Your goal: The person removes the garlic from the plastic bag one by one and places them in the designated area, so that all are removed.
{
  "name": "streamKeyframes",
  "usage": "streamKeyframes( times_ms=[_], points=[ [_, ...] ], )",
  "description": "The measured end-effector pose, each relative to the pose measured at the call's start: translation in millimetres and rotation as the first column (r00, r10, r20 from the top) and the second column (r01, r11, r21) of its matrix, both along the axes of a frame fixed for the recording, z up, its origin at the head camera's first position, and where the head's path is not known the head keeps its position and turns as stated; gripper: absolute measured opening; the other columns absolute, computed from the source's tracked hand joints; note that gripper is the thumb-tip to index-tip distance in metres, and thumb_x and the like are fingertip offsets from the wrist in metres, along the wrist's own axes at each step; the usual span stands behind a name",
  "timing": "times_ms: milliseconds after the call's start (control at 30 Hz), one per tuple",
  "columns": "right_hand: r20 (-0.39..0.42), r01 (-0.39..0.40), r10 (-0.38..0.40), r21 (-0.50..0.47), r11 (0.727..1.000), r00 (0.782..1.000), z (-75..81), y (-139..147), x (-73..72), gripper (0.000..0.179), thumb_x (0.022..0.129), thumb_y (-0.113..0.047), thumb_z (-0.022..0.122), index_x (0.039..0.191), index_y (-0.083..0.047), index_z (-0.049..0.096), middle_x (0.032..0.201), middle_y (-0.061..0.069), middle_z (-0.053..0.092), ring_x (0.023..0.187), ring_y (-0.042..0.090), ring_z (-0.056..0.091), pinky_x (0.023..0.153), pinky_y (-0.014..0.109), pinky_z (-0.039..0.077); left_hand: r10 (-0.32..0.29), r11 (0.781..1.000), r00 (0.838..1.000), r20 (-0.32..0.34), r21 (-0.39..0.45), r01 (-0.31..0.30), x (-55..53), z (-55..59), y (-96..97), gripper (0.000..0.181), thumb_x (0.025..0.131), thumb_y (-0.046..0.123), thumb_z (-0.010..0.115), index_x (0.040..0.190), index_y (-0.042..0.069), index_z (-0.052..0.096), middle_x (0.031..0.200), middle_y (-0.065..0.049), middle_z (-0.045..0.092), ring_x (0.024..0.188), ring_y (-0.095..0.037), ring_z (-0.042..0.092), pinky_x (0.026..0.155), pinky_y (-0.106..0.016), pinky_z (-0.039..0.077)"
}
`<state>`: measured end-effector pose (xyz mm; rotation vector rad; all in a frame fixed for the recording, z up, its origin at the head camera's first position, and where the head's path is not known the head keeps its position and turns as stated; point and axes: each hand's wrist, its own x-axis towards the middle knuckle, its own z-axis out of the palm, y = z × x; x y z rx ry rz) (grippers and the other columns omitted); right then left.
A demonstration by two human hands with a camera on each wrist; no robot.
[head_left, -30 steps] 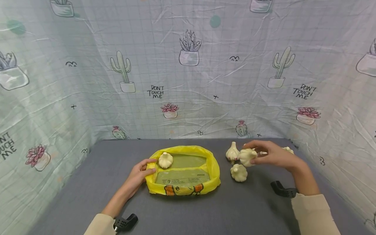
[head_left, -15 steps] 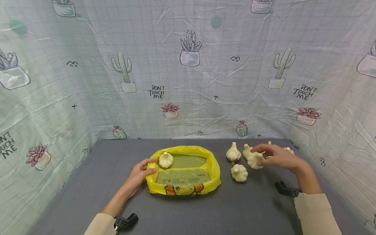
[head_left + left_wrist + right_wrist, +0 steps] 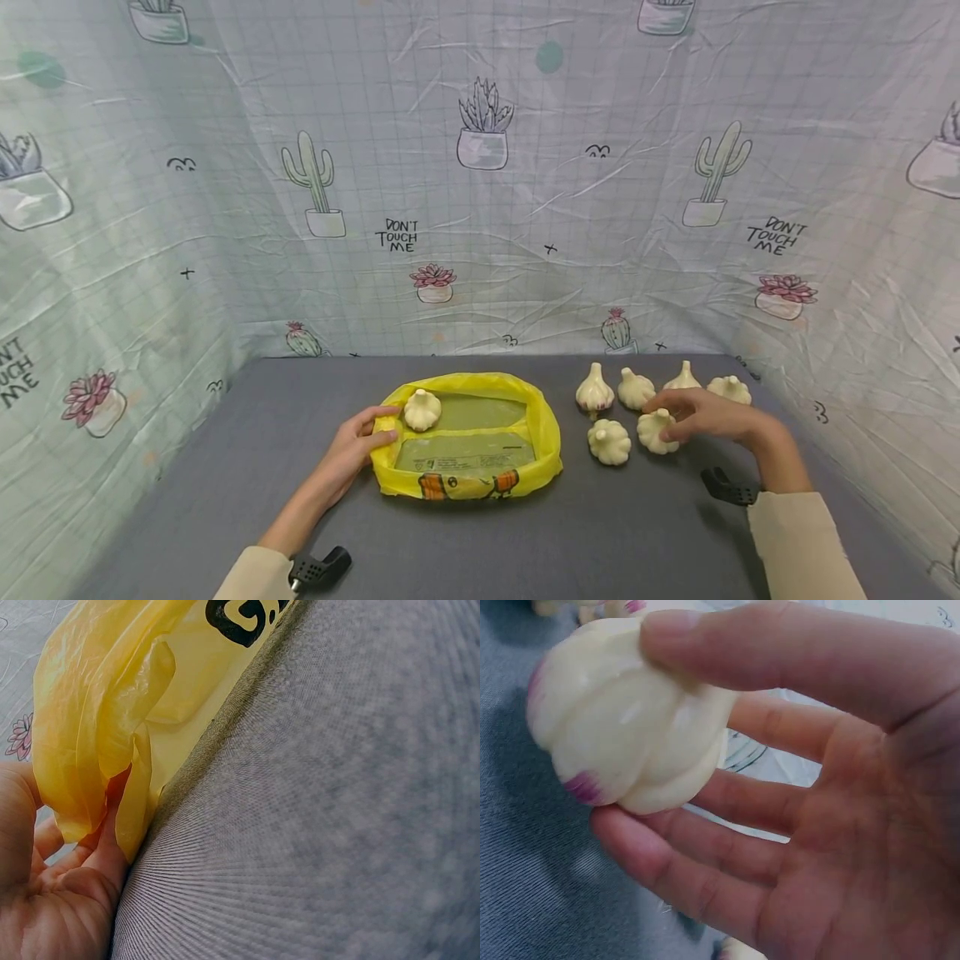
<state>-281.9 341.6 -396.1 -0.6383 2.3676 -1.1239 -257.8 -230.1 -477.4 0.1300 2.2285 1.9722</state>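
Note:
My right hand (image 3: pixel 712 415) pinches a cream garlic bulb (image 3: pixel 655 432) between thumb and fingers, low over the table at the right. Purple tinges show on this bulb in the right wrist view. At the left end of an open yellow plastic bag (image 3: pixel 550 429), my left hand (image 3: pixel 347 454) grips the rim, thumb on the inner side. In the left wrist view its fingers lie behind folds of the plastic. Inside the bag, in the back left corner, sits one garlic bulb (image 3: pixel 422 410). Another bulb (image 3: pixel 609 442) lies just left of the held one.
Behind the held bulb stands a row of several more garlic bulbs, from one with a tall stem (image 3: pixel 595 390) to one at the right end (image 3: pixel 729 389). A grey cloth (image 3: pixel 480 542) covers the table. Patterned curtains (image 3: pixel 480 208) enclose the back and sides.
My right hand has moved right and towards me with the garlic bulb, lowering it from in front of the back row to beside the front bulb. The left hand stays at the bag.

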Motion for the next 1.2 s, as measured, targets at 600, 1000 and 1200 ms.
streamKeyframes(
  times_ms=[600, 1000, 1200],
  points=[
    [0.069, 0.019, -0.020, 0.017, 1.000, 0.997, -5.3, 0.3, -4.1, 0.048, 0.096, -0.014, 0.069, 0.137, 0.007, 0.057, 0.142, 0.035, 0.047, 0.093, 0.016, 0.064, 0.079, 0.037, 0.058, 0.002, 1.000, 1.000, -0.003, -0.010, -0.002, 0.9, 1.3, -0.3, 0.050, 0.104, 0.017, 0.061, 0.151, 0.006, 0.048, 0.162, -0.020, 0.038, 0.114, -0.022, 0.063, 0.086, -0.030, 0.058],
    [0.040, -0.009, 0.008, 0.023, 1.000, 0.999, -5.6, 1.5, -4.0, 0.055, 0.097, -0.011, 0.068, 0.142, 0.015, 0.046, 0.087, 0.003, 0.058, 0.076, 0.015, 0.059, 0.070, 0.034, 0.054, -0.004, 1.000, 1.000, -0.006, -0.006, 0.004, 0.8, 0.8, 0.1, 0.050, 0.104, 0.016, 0.061, 0.152, 0.005, 0.047, 0.162, -0.020, 0.037, 0.111, -0.021, 0.064, 0.085, -0.030, 0.058],
    [0.018, -0.021, 0.021, 0.008, 1.000, 1.000, -7.3, 2.6, -5.1, 0.046, 0.097, -0.007, 0.067, 0.136, 0.013, 0.052, 0.088, 0.006, 0.059, 0.075, 0.015, 0.058, 0.068, 0.034, 0.053, -0.003, 1.000, 1.000, -0.003, 0.001, 0.003, -0.3, -0.1, 0.1, 0.051, 0.104, 0.015, 0.062, 0.152, 0.005, 0.047, 0.160, -0.020, 0.039, 0.110, -0.020, 0.064, 0.085, -0.030, 0.059]
  ],
)
